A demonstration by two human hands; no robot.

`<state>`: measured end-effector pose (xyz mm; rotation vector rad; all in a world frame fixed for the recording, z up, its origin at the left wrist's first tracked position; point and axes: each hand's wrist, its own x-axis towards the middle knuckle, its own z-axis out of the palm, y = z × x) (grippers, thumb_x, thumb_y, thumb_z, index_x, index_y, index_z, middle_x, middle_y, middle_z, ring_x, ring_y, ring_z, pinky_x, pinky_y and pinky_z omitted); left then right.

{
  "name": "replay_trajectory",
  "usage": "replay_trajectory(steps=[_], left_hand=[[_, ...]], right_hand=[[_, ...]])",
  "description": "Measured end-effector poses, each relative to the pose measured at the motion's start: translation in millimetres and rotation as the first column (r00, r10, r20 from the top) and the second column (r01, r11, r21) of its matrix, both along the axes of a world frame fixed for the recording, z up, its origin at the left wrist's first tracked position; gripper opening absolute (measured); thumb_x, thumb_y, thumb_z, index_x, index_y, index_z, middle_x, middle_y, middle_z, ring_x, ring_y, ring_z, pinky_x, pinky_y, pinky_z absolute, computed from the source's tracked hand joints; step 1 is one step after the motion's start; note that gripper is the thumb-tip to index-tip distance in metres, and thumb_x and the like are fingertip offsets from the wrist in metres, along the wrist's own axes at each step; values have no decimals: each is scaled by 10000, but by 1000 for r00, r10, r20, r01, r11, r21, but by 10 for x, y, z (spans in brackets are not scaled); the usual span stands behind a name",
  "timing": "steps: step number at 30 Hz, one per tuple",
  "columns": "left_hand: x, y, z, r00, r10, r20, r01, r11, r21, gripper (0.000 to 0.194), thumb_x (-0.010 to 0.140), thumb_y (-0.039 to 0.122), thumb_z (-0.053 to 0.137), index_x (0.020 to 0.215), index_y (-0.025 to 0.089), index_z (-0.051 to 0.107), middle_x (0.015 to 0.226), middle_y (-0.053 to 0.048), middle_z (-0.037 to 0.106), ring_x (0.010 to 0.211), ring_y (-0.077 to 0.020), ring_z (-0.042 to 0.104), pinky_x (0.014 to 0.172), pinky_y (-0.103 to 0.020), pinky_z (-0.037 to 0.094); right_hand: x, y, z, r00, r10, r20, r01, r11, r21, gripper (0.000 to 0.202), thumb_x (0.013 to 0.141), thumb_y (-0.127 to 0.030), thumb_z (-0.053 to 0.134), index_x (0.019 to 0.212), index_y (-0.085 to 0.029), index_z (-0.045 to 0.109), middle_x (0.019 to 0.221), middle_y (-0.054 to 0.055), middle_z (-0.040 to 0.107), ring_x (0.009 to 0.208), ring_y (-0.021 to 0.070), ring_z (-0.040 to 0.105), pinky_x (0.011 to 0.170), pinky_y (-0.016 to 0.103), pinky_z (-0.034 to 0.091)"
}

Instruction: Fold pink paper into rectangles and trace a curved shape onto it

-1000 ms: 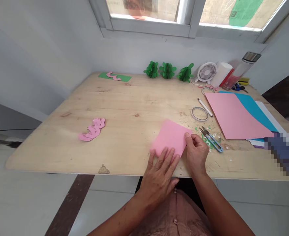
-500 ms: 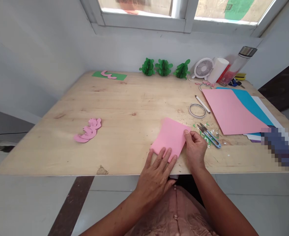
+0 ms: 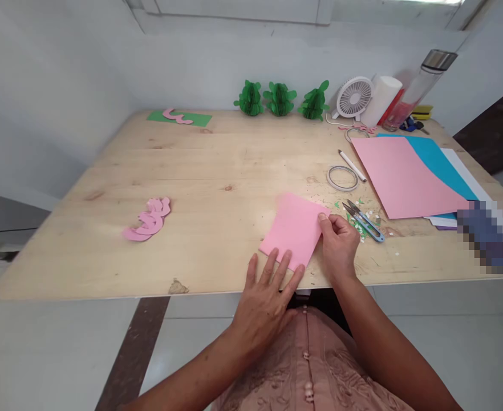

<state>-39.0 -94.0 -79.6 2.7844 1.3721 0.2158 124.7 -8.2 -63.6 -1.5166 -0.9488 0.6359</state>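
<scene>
A folded sheet of pink paper (image 3: 296, 228) lies on the wooden table near its front edge. My left hand (image 3: 271, 294) rests with fingers spread, their tips on the paper's near edge. At the paper's right corner, my right hand (image 3: 339, 242) pinches it between thumb and curled fingers. Just right of that hand lie small blue thread snips (image 3: 365, 221), their blades among green and white paper scraps (image 3: 360, 228). Beyond them are a tape roll (image 3: 342, 178) and a white pen (image 3: 352, 166).
Wavy pink paper cutouts (image 3: 149, 221) lie at left; a green strip (image 3: 198, 120) with another is behind. Three green paper figures (image 3: 280, 100) stand along the wall beside a fan (image 3: 354, 98) and a bottle (image 3: 420, 88). Pink (image 3: 405, 182) and blue sheets (image 3: 439, 162) are stacked at right.
The view has tilted down, so the table sits higher in the picture. My left fingers have slid slightly back toward the paper's near edge; my right hand keeps its pinch on the corner.
</scene>
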Motion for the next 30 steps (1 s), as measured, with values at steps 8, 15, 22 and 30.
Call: replay_trajectory(steps=[8,15,22,30], left_hand=[[-286,61,192,888,187,419,-103,971,-215,624,897,283,493,1462,229,235,1495,-116,347,1399,-277,271,1121,-503,247],[-306,365,272,396,608,688,-99,773,-627,492,826,335,597,1289,247,454,1141,-63,621,1136,-211,563,1035,-408,395],[-387,385,377,279,678,681,-129,729,-673,350,810,341,609,1122,198,539,801,-9,626,850,-174,622,853,-342,467],[-664,260,251,456,641,618,-500,759,-417,276,858,346,548,1092,200,553,933,-51,614,914,-202,595,845,-373,486]], right_hand=[[27,39,1,991,9,-135,-6,1000,20,267,754,-379,648,606,-181,548,539,-69,382,525,94,315,499,240,270],[28,43,62,946,44,-322,-36,999,32,295,719,-388,675,584,-193,499,534,-71,389,525,95,345,503,230,303],[-139,74,62,940,132,-315,-132,991,21,308,728,-416,652,578,-194,500,524,-66,378,498,92,322,467,233,276],[-525,135,33,941,251,-229,-253,967,21,315,760,-400,610,557,-190,492,515,-68,345,499,90,298,471,240,254]])
